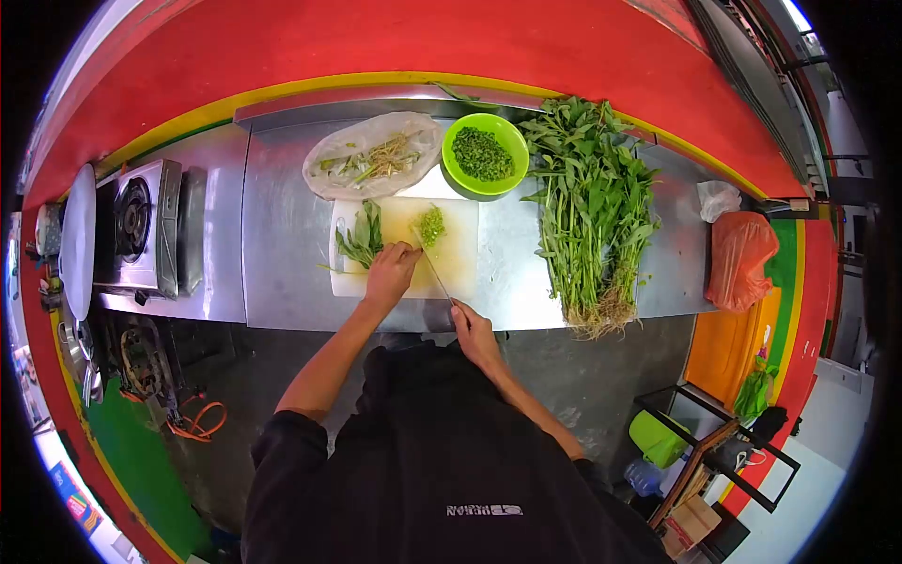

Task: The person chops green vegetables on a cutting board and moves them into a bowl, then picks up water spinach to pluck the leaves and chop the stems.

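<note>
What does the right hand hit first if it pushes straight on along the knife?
From the right hand, the knife leads to the chopped greens on the cutting board, probably first; depth unclear.

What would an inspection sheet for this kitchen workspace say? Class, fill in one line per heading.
Surface: steel counter with a pale cutting board on it.
Job's things: knife, uncut greens and chopped pile on the board; green bowl of chopped greens behind it; large leafy bundle to the right.
Clutter: plastic bag of trimmings; orange bag at the counter's right end.
Hands: right hand grips the knife; left hand lies on the board beside the uncut greens, grip unclear.
Cables: orange hose or cable coiled on the floor.
Surroundings: gas stove to the left; red wall behind.
</note>
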The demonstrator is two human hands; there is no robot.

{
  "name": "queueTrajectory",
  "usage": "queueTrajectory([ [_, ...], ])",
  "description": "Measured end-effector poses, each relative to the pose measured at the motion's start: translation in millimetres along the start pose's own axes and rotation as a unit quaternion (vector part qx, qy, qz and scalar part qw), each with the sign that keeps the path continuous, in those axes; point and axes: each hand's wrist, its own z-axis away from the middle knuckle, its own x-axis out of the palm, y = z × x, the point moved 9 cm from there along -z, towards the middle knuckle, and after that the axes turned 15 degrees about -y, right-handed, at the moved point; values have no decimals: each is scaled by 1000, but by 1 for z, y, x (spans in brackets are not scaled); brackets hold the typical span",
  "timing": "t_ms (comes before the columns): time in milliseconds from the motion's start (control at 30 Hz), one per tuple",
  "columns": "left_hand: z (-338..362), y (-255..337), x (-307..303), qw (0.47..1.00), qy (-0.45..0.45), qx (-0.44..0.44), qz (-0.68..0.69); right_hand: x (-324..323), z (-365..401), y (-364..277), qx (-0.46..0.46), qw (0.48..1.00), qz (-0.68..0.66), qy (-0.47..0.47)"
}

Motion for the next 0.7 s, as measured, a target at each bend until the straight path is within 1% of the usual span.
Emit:
queueTrajectory([
  [33,1,0,0,1000,0,0,0,1,-1,3,0,1000,0,0],
  [100,1,1,1,1000,3,6,-7,0,-4,2,-15,998,49,23],
  [200,1,1,1,1000,-1,11,-6,0,-15,3,-21,998,60,20],
  [267,2,3,-1,1000,-7,9,-11,3,-23,3,-9,998,62,15],
  [333,2,2,-1,1000,-12,8,-18,2,-30,-5,-53,997,45,29],
  [367,3,0,-1,1000,-12,8,3,4,-31,2,-17,999,28,20],
  [400,3,-1,-2,1000,-12,7,25,2,-29,-1,-19,999,27,18],
  [467,2,0,-4,1000,-6,9,15,-1,-23,-1,2,1000,24,0],
  [500,2,-2,-5,999,1,7,37,-2,-19,-2,-13,1000,2,14],
  [567,1,-3,-5,998,7,5,58,-1,-13,0,-12,1000,-4,8],
  [633,1,-8,-7,993,31,-4,117,2,-10,4,-11,1000,-11,3],
  [700,1,-7,-7,993,33,-5,110,4,-8,6,-20,1000,4,8],
])
